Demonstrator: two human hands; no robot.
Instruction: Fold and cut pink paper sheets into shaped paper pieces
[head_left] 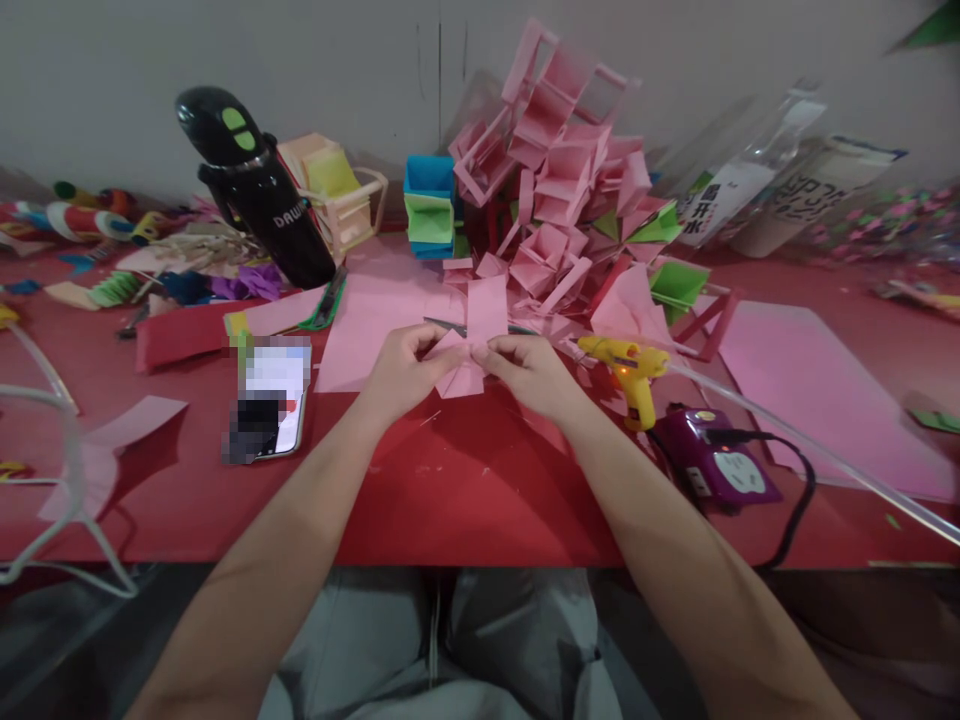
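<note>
Between my two hands is a piece of folded pink paper (487,308), with one flap standing up toward the back and creased parts below. My left hand (411,368) pinches its left side between thumb and fingers. The fingers of my right hand (529,368) are closed on its right side, close to the middle. Behind the fingers a thin dark tool lies across the table, mostly hidden, so its kind is unclear. Pink paper sheets (360,325) lie under and behind my left hand. To the right of my right hand rests a yellow glue gun (634,372) with a small orange light.
A pile of folded pink paper chairs (562,150) leans at the back wall. On the left stand a black thermos (262,190) and a phone (281,400). A purple power socket (720,455) with a cable, pink sheets (832,390) and a plastic bottle (750,175) are at right.
</note>
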